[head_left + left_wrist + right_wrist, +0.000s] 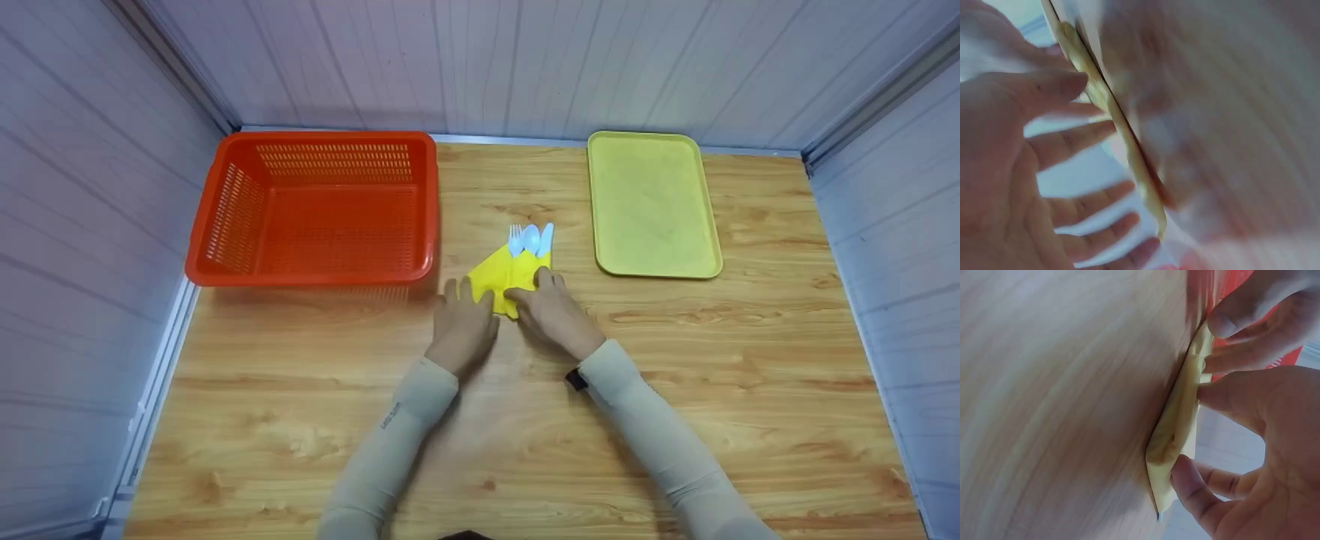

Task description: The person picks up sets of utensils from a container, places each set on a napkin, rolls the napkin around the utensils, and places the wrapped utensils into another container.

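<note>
A folded yellow napkin [495, 276] lies on the table, low and flat-edged in both wrist views. Out of its far edge stick the white heads of a plastic fork [515, 238], a spoon [532, 238] and a knife [547, 238], their handles hidden under the cloth. My left hand [463, 322] rests at the napkin's left part, its fingers spread and fairly straight in the left wrist view. From the right, my right hand [556, 311] presses the napkin with thumb and fingertips set apart, as the right wrist view shows.
An orange-red plastic basket [315, 280] with slotted walls stands at the back left. At the back right lies a yellow-green tray [654, 206]. Pale panelled walls [480, 67] border the wood-grain table [525, 465] at the back and both sides.
</note>
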A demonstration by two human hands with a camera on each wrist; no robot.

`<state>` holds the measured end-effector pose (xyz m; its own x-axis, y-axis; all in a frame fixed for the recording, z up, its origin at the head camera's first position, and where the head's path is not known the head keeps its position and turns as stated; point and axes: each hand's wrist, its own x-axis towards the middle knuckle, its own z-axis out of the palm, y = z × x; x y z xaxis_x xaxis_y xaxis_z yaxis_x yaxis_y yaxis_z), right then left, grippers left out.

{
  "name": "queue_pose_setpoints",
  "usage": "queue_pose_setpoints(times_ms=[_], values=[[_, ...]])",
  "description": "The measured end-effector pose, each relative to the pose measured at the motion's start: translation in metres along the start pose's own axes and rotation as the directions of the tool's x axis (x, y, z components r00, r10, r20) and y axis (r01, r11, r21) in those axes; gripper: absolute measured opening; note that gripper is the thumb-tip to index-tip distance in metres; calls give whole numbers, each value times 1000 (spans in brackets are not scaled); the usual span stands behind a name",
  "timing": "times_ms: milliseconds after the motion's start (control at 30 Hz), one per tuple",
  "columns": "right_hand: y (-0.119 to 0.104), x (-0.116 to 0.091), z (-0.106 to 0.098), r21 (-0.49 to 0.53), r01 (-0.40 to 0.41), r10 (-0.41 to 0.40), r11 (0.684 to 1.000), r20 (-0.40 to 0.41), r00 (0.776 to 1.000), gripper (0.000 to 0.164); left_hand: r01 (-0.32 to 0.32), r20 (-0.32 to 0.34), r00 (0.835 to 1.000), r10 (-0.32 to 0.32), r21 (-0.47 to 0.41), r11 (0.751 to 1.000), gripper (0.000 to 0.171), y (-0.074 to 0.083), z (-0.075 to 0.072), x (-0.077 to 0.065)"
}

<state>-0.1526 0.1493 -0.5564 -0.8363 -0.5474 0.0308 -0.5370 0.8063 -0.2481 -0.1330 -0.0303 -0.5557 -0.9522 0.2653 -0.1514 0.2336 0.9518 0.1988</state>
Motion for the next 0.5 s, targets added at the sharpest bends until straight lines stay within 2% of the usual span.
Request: queue_pose_setpoints(times_ms=[100, 200, 300, 500], values=[[1, -1, 0, -13, 22, -22, 1000, -7, 1000, 29, 112, 55, 993, -108, -88, 990, 50, -8, -4, 4], [1, 0, -1, 2, -2, 2, 1000, 17, 1000, 30, 181, 92, 982, -167, -172, 968, 59, -13, -7, 10], [0, 0, -1, 27, -24, 23, 999, 30, 999, 30, 201, 101, 978, -184, -201, 959, 60, -17, -8, 15], [1, 0, -2, 46, -31, 29, 998, 35, 999, 30, 218, 92, 975, -201, -236, 947, 47, -20, -11, 18]])
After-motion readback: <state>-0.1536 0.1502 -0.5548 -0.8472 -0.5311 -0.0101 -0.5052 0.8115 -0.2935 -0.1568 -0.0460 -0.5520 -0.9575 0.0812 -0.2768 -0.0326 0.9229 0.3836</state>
